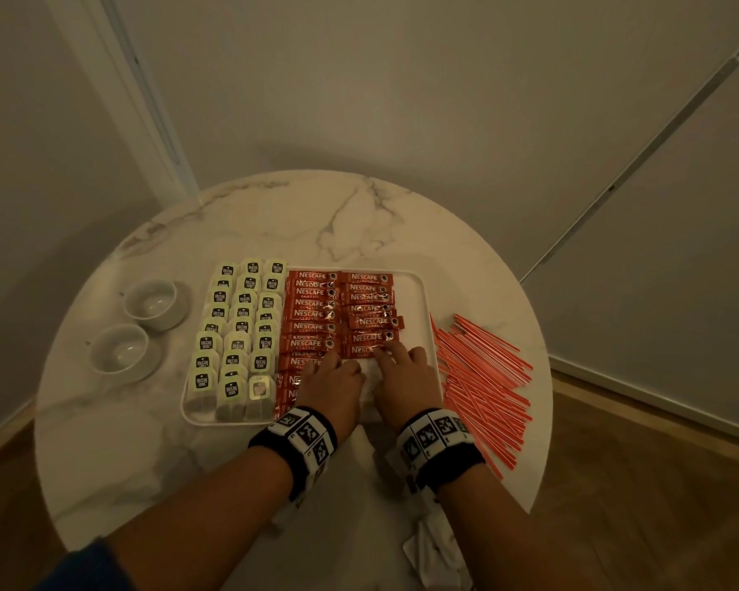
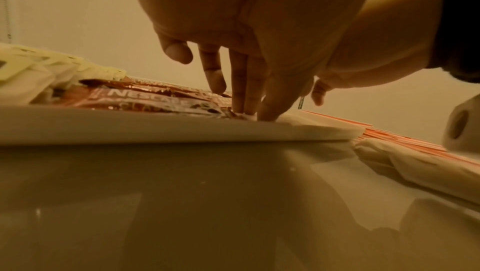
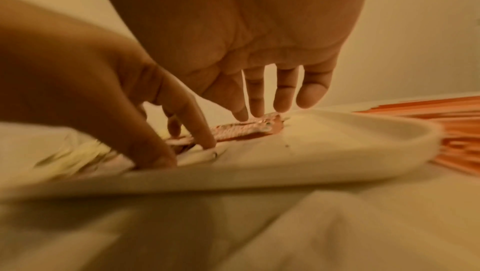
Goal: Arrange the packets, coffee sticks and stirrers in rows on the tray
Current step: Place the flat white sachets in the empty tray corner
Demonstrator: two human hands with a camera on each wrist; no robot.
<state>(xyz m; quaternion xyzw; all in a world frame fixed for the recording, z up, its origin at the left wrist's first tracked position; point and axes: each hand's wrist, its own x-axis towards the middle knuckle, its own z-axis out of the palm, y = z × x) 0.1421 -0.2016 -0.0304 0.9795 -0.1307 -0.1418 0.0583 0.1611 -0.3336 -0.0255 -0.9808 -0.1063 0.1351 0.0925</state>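
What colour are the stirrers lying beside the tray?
The stirrers are orange-red with thin white stripes, clearest in the head view.

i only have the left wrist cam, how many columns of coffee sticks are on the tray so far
Observer: Two columns of coffee sticks lie on the tray; the right column is shorter.
Operator: whats that orange stuff at my right edge
Observer: Those are the stirrers, in a loose pile on the table right of the tray, none on it.
Operator: and the other hand?
Observer: The right hand has its fingertips on the nearest stick of the right column.
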